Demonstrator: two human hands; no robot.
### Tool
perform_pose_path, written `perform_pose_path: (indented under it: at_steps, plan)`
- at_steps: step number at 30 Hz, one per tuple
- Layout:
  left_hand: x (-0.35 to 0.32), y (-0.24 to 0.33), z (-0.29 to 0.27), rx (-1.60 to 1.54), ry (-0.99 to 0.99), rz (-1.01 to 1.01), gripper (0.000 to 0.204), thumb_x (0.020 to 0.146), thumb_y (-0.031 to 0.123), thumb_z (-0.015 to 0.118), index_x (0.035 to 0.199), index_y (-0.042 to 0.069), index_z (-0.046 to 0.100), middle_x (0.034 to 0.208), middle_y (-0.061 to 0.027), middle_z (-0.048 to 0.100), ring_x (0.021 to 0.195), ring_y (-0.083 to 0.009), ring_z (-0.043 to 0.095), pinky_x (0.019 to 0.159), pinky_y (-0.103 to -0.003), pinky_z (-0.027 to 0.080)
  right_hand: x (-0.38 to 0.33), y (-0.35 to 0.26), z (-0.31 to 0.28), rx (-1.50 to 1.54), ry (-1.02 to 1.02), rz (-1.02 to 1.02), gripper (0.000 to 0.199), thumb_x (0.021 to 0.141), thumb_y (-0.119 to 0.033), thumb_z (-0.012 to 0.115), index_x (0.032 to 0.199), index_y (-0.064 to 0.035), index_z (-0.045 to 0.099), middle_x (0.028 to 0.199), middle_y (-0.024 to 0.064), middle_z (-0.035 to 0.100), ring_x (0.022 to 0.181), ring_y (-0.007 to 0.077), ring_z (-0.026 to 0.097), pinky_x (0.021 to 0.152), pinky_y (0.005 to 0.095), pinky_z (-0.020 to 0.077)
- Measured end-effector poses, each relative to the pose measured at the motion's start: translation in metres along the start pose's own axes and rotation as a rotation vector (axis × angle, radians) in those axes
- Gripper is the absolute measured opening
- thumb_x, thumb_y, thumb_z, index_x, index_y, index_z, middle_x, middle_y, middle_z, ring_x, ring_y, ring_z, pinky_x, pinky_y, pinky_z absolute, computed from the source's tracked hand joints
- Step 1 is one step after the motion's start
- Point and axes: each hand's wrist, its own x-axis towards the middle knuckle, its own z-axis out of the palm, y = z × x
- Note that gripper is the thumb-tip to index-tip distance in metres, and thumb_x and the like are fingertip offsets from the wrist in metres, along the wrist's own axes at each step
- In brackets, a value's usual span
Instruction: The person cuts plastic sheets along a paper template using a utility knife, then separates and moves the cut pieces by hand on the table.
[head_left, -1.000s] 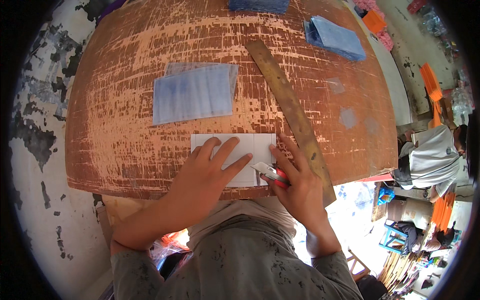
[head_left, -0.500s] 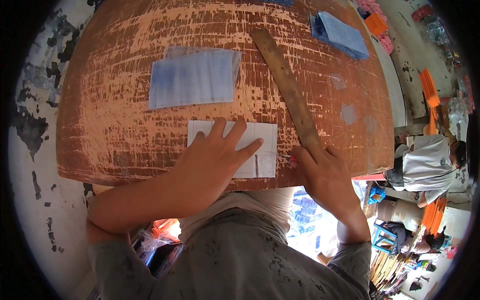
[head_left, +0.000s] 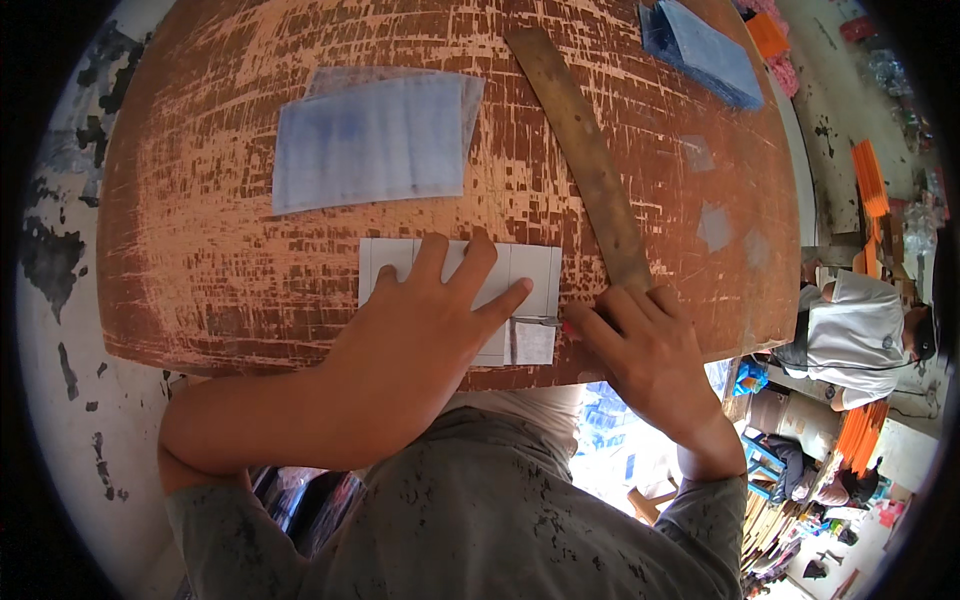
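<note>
My left hand (head_left: 415,325) lies with its fingers spread on a white card (head_left: 537,275) marked with thin lines, pressing it to the table near the front edge. At the card's lower right is a small greyish, translucent patch (head_left: 533,343). My right hand (head_left: 645,345) is closed around a small tool (head_left: 540,321) with a slim metal end and a bit of red at the grip; its exact kind is unclear. The metal end lies over the card beside the patch. A worn wooden ruler or strip (head_left: 575,130) slants away from just beyond my right hand.
Clear bluish plastic sheets (head_left: 370,145) lie on the scratched brown table (head_left: 200,250), beyond my left hand. A folded stack of blue plastic (head_left: 705,55) sits far right. Off the table to the right, a person in a white shirt (head_left: 850,325) is near orange bundles (head_left: 868,180).
The tool's metal end has come leftward over the card, with my right hand shifting slightly left. My left hand stays on the card. The view has moved a little.
</note>
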Motion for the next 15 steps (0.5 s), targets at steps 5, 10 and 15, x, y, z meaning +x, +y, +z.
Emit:
perform_pose_path:
  at_steps: [5,10,15]
  plan:
    - [-0.0002,0.0009,-0.0025,0.006,-0.002,0.002,0.083,0.094,-0.007,0.065,0.172,0.014,0.051,0.167,-0.0303,0.042,0.142,-0.0512,0.052,0.104,-0.054,0.064,0.0009,-0.0002,0.0003,0.004,-0.022,0.012,0.033,0.093,-0.013,0.081,0.125,-0.0131,0.074,0.1,0.005,0.062,0.095,0.0255,0.069,0.087,0.0424,0.0486]
    - [0.0003,0.0012,0.0,0.009,0.003,-0.007,0.081,0.096,-0.007,0.064,0.173,0.016,0.052,0.167,-0.0302,0.042,0.143,-0.0509,0.052,0.103,-0.053,0.066,0.0016,-0.0001,0.0021,-0.005,-0.014,0.014,0.033,0.094,-0.014,0.08,0.126,-0.0129,0.073,0.1,0.0051,0.062,0.094,0.0255,0.069,0.086,0.0427,0.0486]
    - [0.0007,0.0016,-0.002,0.02,-0.012,-0.003,0.084,0.094,-0.008,0.065,0.173,0.016,0.052,0.168,-0.0301,0.042,0.143,-0.0511,0.052,0.105,-0.053,0.066,0.0035,-0.0049,-0.0059,-0.024,-0.044,0.013,0.035,0.094,-0.016,0.08,0.128,-0.012,0.072,0.099,0.005,0.062,0.094,0.0249,0.069,0.086,0.0424,0.0491]
